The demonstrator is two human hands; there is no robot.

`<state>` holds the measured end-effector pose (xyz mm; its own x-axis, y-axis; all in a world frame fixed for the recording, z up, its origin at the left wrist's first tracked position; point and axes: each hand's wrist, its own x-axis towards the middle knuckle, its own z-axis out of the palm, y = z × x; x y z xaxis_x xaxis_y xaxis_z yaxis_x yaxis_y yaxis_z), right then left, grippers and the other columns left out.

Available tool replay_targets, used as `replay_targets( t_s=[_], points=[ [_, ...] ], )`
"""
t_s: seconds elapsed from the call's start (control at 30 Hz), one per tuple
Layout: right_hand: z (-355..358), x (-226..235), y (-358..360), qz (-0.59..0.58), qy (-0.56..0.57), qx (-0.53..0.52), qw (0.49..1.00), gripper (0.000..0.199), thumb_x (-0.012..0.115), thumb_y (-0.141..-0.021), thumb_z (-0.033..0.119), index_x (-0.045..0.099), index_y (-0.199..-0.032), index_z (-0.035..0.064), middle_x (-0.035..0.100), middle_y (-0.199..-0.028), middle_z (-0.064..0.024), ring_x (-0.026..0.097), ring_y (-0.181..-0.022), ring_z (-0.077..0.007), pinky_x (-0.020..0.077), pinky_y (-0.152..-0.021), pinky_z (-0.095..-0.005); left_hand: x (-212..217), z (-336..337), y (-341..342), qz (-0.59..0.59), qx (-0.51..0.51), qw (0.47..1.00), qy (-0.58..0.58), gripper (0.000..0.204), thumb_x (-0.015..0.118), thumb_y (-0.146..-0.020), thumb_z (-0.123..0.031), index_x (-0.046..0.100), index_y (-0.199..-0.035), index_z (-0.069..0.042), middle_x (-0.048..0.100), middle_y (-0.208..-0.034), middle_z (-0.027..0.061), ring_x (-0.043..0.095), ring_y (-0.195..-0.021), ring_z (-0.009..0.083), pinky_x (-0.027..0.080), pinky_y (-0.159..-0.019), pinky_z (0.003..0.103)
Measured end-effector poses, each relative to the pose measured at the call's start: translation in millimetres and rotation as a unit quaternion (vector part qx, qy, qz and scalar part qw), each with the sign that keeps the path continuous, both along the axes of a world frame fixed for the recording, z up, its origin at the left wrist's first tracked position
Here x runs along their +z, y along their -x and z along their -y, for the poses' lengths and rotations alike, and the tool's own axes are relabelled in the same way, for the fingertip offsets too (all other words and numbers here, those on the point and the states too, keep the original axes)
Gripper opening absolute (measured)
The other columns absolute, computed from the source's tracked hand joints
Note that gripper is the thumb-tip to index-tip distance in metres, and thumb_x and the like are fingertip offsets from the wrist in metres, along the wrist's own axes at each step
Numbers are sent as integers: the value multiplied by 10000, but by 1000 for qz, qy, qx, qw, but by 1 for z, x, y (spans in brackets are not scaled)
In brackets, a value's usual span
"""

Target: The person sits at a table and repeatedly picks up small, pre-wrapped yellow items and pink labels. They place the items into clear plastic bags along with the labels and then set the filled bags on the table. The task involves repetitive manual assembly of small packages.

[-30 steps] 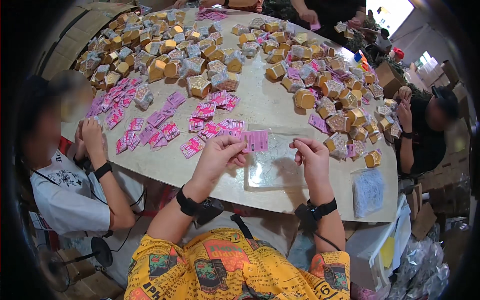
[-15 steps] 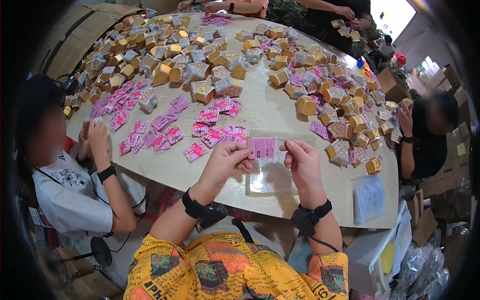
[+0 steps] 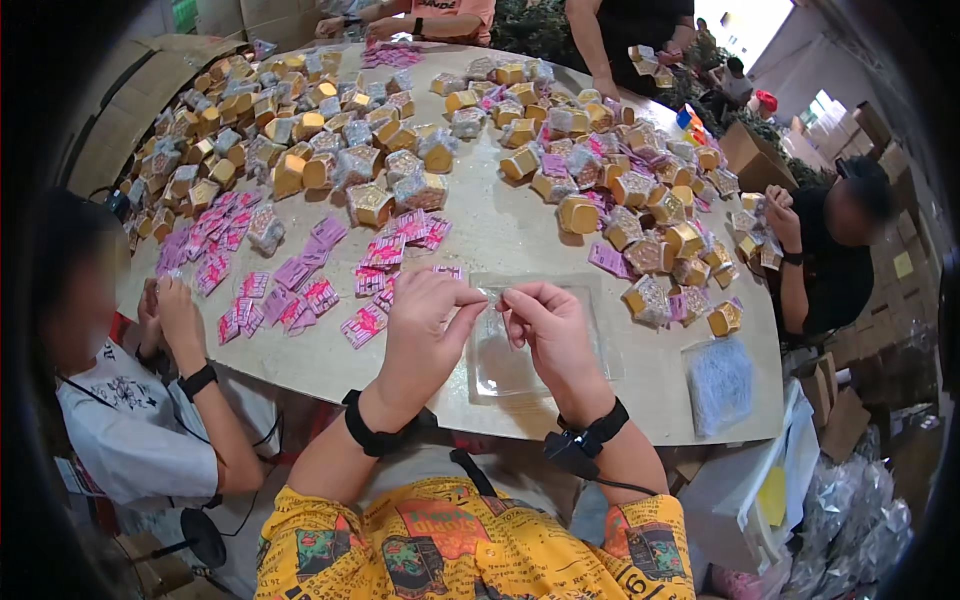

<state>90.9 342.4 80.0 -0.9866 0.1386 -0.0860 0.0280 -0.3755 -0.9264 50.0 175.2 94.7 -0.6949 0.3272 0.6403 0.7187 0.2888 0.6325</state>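
My left hand and my right hand meet just above the near part of the table, both with thumb and fingers pinched. Whatever lies between the fingertips is too small or hidden to make out. Below them is a transparent shallow plastic tray on the tabletop. Beside my left hand is a group of pink printed cards, partly covered by the hand. No card shows in my fingers.
Many golden, bubble-wrapped pentagonal pieces cover the table, with more on the right. A bag of thin bluish strands lies near the right edge. Co-workers sit left and right; others stand across the table.
The pink card between my hands is no longer visible. My right hand has moved left to meet the left hand, which is now turned with its back showing. The whole view has shifted slightly.
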Motion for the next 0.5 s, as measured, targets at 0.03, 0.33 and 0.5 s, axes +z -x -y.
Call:
replay_targets(
  t_s=[0.03,0.33,0.5],
  points=[
    [1,-1,-1,-2,4,4,1000,127,604,-895,105,645,-907,-14,641,-771,-55,540,-569,-74,442,-515,-204,-1,2,0,27,-1,1000,-10,71,682,-737,-11,656,-801,-28,622,-766,87,582,-782,239,427,-797,321],
    [5,0,-5,-1,42,61,997,127,614,-891,94,632,-884,-31,661,-805,-101,651,-651,-148,523,-563,-251,1,17,3,64,-79,995,16,75,679,-737,-64,653,-805,-44,589,-744,83,561,-756,256,429,-818,365],
    [-8,6,-6,53,1,206,977,115,614,-886,90,635,-875,-23,671,-759,-114,656,-629,-159,540,-572,-259,28,32,4,-174,-155,949,212,137,680,-693,-91,595,-797,-69,559,-820,61,554,-845,249,415,-887,429]
  ],
)
